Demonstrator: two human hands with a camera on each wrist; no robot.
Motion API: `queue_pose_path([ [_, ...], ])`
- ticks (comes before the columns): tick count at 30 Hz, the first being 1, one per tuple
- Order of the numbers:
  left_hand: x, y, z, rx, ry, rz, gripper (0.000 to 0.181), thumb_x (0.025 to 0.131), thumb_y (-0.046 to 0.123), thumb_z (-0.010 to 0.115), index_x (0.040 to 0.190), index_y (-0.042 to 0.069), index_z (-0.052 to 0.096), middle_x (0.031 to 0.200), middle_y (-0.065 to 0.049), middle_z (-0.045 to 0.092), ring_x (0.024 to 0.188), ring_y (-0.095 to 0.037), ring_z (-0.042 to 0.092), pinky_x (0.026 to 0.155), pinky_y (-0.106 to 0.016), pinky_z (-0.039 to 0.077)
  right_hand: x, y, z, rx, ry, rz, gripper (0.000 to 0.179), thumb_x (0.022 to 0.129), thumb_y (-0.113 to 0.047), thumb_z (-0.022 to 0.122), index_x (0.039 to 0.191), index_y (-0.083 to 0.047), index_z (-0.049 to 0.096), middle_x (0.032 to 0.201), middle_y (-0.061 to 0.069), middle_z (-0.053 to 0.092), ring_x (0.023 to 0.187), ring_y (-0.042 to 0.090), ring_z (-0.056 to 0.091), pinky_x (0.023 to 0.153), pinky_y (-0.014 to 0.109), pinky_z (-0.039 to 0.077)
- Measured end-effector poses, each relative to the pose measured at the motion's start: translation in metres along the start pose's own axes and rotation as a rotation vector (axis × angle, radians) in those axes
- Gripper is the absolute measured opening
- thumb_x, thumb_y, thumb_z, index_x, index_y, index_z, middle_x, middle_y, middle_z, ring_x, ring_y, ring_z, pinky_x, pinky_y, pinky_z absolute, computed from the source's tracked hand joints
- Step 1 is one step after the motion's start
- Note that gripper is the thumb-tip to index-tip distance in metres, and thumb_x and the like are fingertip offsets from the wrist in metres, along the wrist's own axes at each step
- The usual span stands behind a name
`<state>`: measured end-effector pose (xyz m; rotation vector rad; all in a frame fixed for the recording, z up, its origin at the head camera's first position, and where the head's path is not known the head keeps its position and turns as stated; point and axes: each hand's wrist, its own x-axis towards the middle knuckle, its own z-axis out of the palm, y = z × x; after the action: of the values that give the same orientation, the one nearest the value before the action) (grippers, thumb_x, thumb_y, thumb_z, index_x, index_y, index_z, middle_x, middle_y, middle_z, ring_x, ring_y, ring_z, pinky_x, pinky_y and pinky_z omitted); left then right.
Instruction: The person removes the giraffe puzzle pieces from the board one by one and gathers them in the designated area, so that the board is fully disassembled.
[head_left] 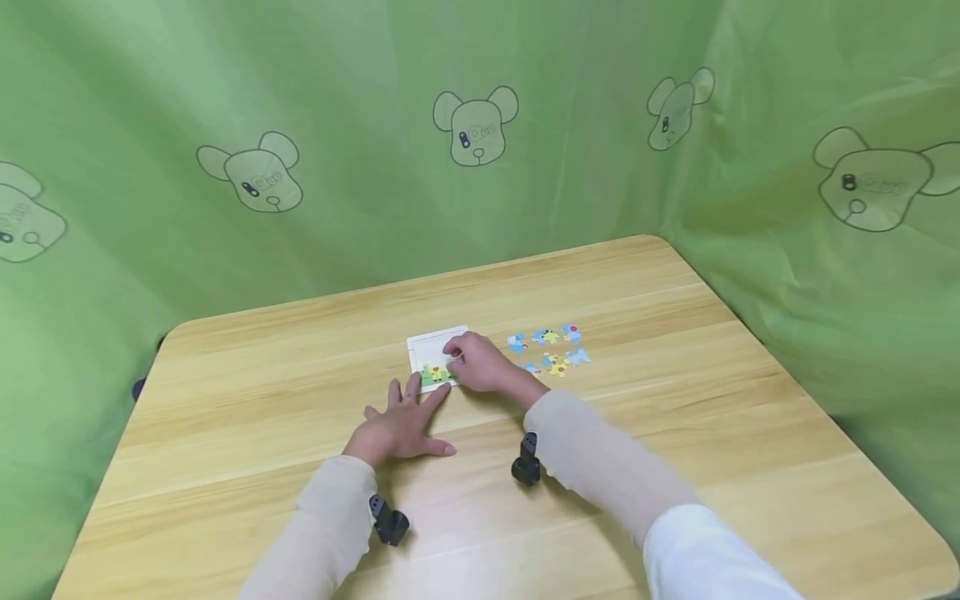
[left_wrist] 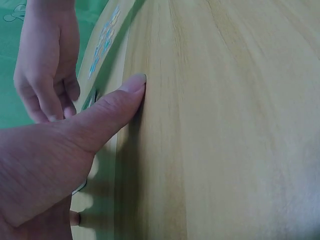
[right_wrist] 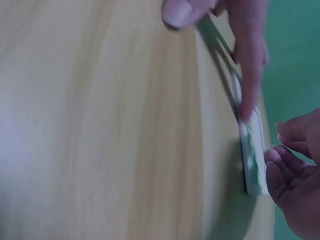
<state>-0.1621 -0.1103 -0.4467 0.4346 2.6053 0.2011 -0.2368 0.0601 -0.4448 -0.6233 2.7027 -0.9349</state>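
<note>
A white puzzle board (head_left: 431,348) lies on the table, with a strip of green and yellow puzzle pieces (head_left: 435,374) along its near edge. My left hand (head_left: 403,427) has its fingers spread, and its fingertips rest at that near edge. Over the board's right side is my right hand (head_left: 483,364), its fingers loosely bent with a gap between thumb and index finger. The right wrist view shows no piece between the right fingers (right_wrist: 282,175). Part of the board's right edge is hidden behind this hand.
Right of the board, several loose blue and yellow puzzle pieces (head_left: 557,364) lie in two rough rows, partly behind the right wrist. The wooden table (head_left: 262,400) has rounded corners. Green curtains (head_left: 360,167) printed with bear heads hang behind it and at its sides.
</note>
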Motion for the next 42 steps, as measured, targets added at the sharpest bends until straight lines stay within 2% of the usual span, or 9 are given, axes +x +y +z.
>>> queue_pose_path([
  [7,-0.001,0.000,-0.001,-0.002,0.001,-0.002,0.096,0.076,0.071,0.057,0.152,0.032,0.013,0.158,-0.017,-0.004,0.141,-0.048,0.002,0.092,-0.080,0.020,0.010,-0.014,0.015,-0.098,-0.029,-0.063,0.032,0.089,-0.009,0.059,0.119,0.002,0.061,0.111,0.013,0.060,0.103,0.023,0.057,0.095,0.035,0.046],
  [14,0.001,-0.002,0.001,-0.009,0.000,-0.003,0.097,0.076,0.071,0.057,0.152,0.029,0.015,0.158,-0.016,-0.005,0.141,-0.048,0.001,0.093,-0.080,0.019,0.017,-0.018,0.027,-0.131,-0.047,-0.068,0.036,0.085,-0.005,0.059,0.121,0.002,0.060,0.114,0.013,0.059,0.105,0.023,0.056,0.098,0.034,0.045],
  [19,0.001,-0.002,0.001,-0.008,-0.007,-0.005,0.097,0.076,0.071,0.057,0.152,0.027,0.016,0.158,-0.016,-0.006,0.141,-0.048,0.001,0.093,-0.080,0.019,0.023,-0.020,0.031,-0.183,-0.063,-0.077,0.038,0.086,-0.008,0.060,0.123,0.000,0.059,0.119,0.012,0.058,0.112,0.023,0.055,0.102,0.033,0.042],
  [28,-0.001,-0.001,-0.001,-0.015,-0.010,-0.006,0.097,0.076,0.071,0.057,0.152,0.027,0.015,0.158,-0.016,-0.008,0.142,-0.046,0.001,0.094,-0.079,0.018,0.023,-0.020,0.035,-0.160,-0.072,-0.047,0.041,0.086,-0.012,0.062,0.126,-0.001,0.058,0.116,0.013,0.056,0.105,0.023,0.053,0.097,0.035,0.044],
  [42,0.000,0.000,0.001,-0.021,-0.004,-0.010,0.097,0.075,0.072,0.057,0.152,0.027,0.018,0.158,-0.019,-0.005,0.141,-0.048,0.002,0.094,-0.079,0.018,0.020,-0.020,0.035,-0.142,-0.070,-0.035,0.040,0.088,-0.014,0.062,0.126,-0.002,0.057,0.118,0.013,0.054,0.108,0.026,0.052,0.099,0.038,0.042],
])
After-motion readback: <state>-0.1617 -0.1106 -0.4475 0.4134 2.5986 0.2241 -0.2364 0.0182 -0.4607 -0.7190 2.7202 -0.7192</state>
